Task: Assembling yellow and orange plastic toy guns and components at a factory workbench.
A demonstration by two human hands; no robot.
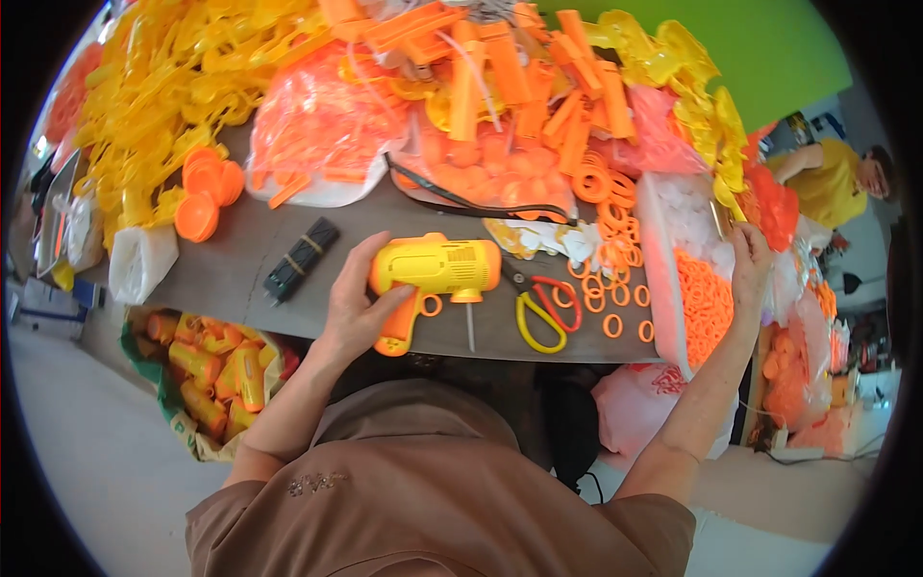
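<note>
My left hand (358,303) is closed around a yellow and orange toy gun (437,267), shaped like a small hair dryer, with its orange grip down. A thin grey rod points down from its yellow lower knob. Scissors (543,303) with one red and one yellow handle lie just right of the toy gun. Far to the right, my right hand (753,255) reaches up with bent fingers at the lower end of a yellow plastic part (728,188). Below it stands a white box (663,279) holding small orange rings (707,298) and whitish pieces (694,213).
Yellow parts (173,87) and orange pieces (500,72) heap along the table's back. Orange rings (612,325) lie loose near the front edge. A dark banded bundle (301,260) is at left. Below stands a bag of toy bodies (216,370). A person (827,183) is at far right.
</note>
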